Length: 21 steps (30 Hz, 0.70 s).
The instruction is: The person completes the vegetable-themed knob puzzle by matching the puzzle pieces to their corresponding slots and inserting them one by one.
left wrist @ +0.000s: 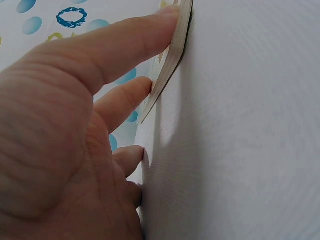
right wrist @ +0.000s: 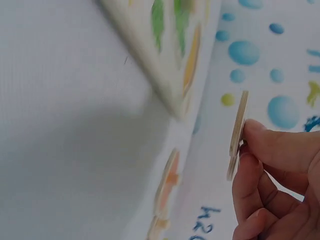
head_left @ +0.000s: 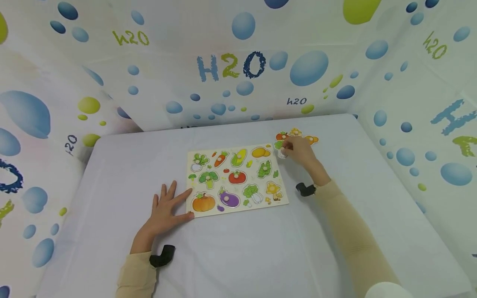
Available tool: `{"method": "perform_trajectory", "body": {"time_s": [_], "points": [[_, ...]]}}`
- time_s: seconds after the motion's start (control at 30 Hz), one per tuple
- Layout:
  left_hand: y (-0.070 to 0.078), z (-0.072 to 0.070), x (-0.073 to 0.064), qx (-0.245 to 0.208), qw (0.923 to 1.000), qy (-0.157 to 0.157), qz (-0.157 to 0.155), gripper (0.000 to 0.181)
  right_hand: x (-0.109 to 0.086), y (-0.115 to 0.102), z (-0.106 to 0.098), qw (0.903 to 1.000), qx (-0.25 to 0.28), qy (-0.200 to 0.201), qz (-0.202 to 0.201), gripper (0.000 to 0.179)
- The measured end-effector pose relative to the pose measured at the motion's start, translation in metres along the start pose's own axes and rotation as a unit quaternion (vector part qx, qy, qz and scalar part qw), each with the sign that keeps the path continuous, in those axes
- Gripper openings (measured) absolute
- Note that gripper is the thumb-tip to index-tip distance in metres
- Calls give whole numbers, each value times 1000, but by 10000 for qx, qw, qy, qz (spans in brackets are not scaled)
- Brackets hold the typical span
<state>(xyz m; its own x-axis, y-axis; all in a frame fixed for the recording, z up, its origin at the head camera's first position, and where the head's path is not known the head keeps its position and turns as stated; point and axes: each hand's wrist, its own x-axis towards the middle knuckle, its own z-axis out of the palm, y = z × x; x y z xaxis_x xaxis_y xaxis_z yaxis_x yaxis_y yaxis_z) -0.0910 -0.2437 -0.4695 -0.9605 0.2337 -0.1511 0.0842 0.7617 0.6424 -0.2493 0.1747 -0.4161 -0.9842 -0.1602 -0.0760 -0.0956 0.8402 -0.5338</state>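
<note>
And here's the right hand (head_left: pixel 300 152) at the far side of the tabletop (head_left: pixel 253 252), thumb and fingers closed in a neat pinch on the green-and-white piece (head_left: pixel 278 145), just off the upper right corner of the board (head_left: pixel 252 176)! From the right wrist, that piece shows edge-on, a thin slip of wood between the fingertips. Three more lie loose close around that hand: the mushroom (head_left: pixel 295 131), the orange piece (head_left: pixel 282 136) and the yellow piece (head_left: pixel 312 140), partly behind the fingers

Over to the left hand (head_left: pixel 164 213), and it's spread wide, fingers fanned out, thumb at the board's lower left corner, index fingertip touching the left edge a little higher, the other fingers reaching away over the white cloth. Nothing gripped on that side!

The board lies flat, and what a colourful lineup: carrot (head_left: pixel 220 159) up top beside the corn (head_left: pixel 240 156), tomato (head_left: pixel 242 179) in the middle with its little knob, eggplant (head_left: pixel 232 201) in the bottom row. Tan sleeves (head_left: pixel 352 231) on both arms, a black device (head_left: pixel 162 255) at each wrist, and behind it all the bubbly H2O backdrop (head_left: pixel 167 54)
</note>
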Motion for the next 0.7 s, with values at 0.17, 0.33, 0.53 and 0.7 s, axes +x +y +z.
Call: {"method": "perform_trajectory", "body": {"time_s": [0.17,0.33,0.53,0.7], "points": [[-1,0,2,-11,10000,3,19,78,-19,-21,5,9975,49,-346,-614,9],[0,-1,3,-36,10000,-11,-1,78,-35,-35,18,9834,58,-1040,-1488,6],[2,-2,4,-9,10000,0,6,78,-48,-47,35,9604,-169,-1789,-2128,4],[1,-2,5,-16,10000,5,-9,78,-53,-52,46,9476,-334,-2043,-2431,4]]}}
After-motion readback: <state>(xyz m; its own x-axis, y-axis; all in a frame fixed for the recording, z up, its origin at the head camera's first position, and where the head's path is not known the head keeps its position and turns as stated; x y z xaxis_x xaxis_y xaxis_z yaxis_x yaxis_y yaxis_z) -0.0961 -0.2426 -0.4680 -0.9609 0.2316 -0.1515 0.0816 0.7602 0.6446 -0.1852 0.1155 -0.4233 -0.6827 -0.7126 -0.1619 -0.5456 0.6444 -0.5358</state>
